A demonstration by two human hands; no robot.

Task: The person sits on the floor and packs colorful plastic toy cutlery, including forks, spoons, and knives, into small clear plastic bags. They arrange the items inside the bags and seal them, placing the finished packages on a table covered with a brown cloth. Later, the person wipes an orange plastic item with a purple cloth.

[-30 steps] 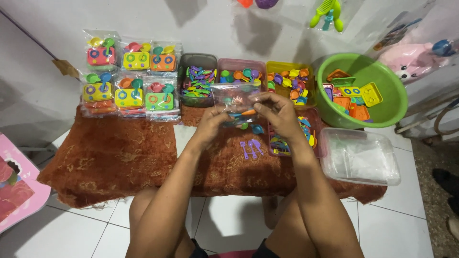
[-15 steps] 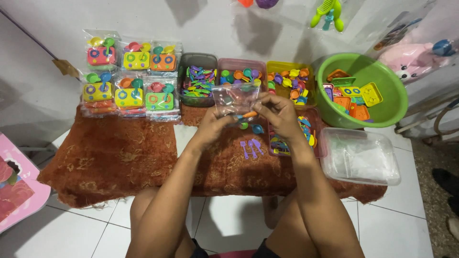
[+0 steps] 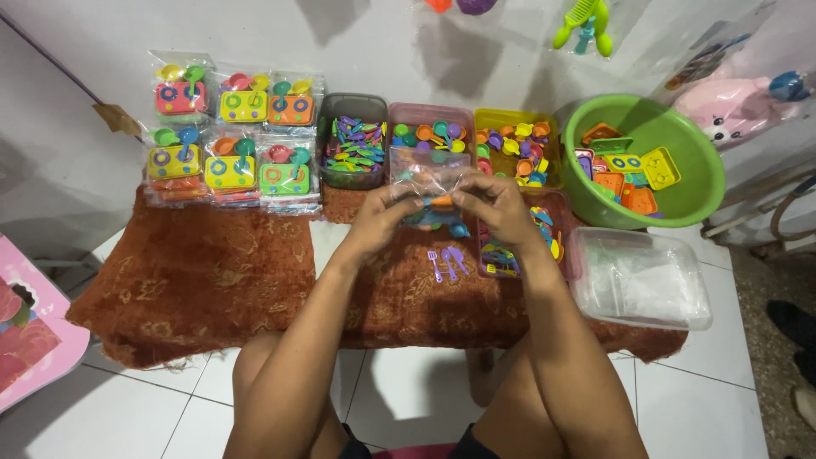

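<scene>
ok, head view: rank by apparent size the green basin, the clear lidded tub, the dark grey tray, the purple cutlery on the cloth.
1. Green basin
2. Clear lidded tub, though it sits nearer the camera, so this is unsure
3. Dark grey tray
4. Purple cutlery

Rust-orange patterned cloth [image 3: 212,280], green basin [image 3: 705,170], purple cutlery [image 3: 448,262], clear bag [image 3: 429,170].

— How's the light?
— Bright, even, from overhead; soft shadows on the white wall [image 3: 127,34]; mild glare on the plastic packets [image 3: 229,136].
— Sharpness?
— Mostly crisp; slight wide-angle bending at the edges.
</scene>
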